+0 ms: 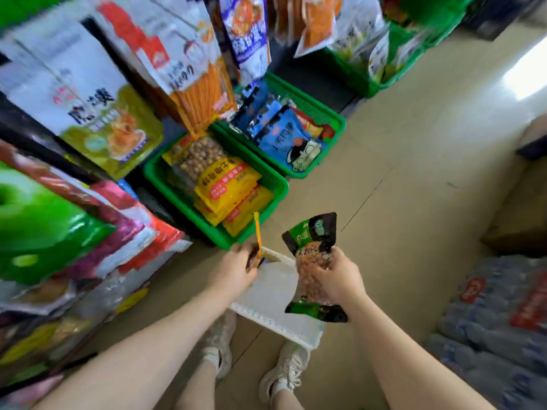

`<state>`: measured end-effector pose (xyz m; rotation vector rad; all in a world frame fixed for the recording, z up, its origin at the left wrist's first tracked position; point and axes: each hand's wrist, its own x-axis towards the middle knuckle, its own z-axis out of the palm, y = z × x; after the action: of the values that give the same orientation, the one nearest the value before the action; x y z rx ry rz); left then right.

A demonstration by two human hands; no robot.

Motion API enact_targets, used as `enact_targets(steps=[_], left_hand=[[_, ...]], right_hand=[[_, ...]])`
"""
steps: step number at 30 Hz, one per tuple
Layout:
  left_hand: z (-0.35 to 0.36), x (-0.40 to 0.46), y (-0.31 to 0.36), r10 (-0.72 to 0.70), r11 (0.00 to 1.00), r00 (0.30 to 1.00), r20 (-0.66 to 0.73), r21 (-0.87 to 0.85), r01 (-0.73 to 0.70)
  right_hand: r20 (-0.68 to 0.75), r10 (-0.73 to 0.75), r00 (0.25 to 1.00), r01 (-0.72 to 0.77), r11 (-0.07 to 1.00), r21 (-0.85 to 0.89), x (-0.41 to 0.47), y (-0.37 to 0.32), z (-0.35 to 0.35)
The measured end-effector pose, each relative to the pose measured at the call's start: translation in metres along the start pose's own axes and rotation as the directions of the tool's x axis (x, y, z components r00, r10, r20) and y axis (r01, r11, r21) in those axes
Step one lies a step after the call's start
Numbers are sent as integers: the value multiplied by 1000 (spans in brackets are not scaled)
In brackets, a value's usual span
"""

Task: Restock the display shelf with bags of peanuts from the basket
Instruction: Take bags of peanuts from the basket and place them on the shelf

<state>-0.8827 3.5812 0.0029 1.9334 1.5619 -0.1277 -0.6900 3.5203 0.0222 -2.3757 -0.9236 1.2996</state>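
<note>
Nearest the camera, I see my two shoes on the floor (414,173), with a white basket (275,306) just above them, held off the floor. My left hand (236,266) is clenched at the basket's far rim, gripping it together with what looks like a dark packet and an orange strip (257,232); I cannot tell exactly what that packet is. My right hand (333,278) is closed around a peanut bag (313,258), black and green with a clear window showing the nuts, held upright just above the basket. The basket's inside is mostly hidden by my hands, so I cannot tell how many bags remain. Farther out, a green crate (219,184) of yellow packs stands on the floor beside the shelf (88,128), and a second green crate (296,125) of blue packs stands just beyond it. No matching bag is visible on the shelf from here. My judgement: one bag is drawn and not yet placed; shelving it, and any others, remains.
</note>
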Motion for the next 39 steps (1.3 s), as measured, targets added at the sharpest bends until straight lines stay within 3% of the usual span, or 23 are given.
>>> enact_targets(steps=[4,7,11,15,18,21,23,27,29,32,35,37,39], left_hand=[[-112,-58,22,-7,1000,973,-233,1,7],[-191,-104,30,-1,1000,909,-417,28,14],[-300,-170,20,230,906,783,-578,422,46],[-395,-235,-7,379,836,560,-737,532,134],[-449,-278,-30,337,870,447,-828,455,187],[-489,-307,-56,153,938,361,-920,251,240],[-514,-317,-83,0,979,357,-934,74,192],[-557,-333,-144,-66,997,250,-966,-55,53],[-572,-338,-176,-166,986,247,-955,-167,16],[-575,-335,-228,-301,946,322,-898,-323,-14],[-561,-326,-260,-442,886,394,-806,-461,52],[-553,-320,-275,-473,874,380,-795,-477,89],[-549,-320,-281,-426,905,307,-851,-400,148]], right_hand=[[-6,-247,969,247,966,73,-54,-87,-53],[-64,-413,909,417,892,172,-90,-158,-83],[-187,-589,786,617,742,261,-140,-257,-106],[-203,-716,668,733,586,345,-201,-354,-99],[-172,-791,587,763,470,445,-238,-418,-74],[-150,-851,504,791,385,475,-272,-474,-41],[-137,-875,465,789,339,513,-293,-510,-19],[-174,-898,405,814,267,516,-314,-577,19],[-188,-906,378,853,262,451,-319,-601,37],[-182,-901,394,872,304,385,-320,-623,66],[-153,-882,445,893,425,148,-313,-632,94],[-197,-874,445,890,456,-15,-310,-635,106],[-285,-881,377,874,441,-207,-311,-640,112]])
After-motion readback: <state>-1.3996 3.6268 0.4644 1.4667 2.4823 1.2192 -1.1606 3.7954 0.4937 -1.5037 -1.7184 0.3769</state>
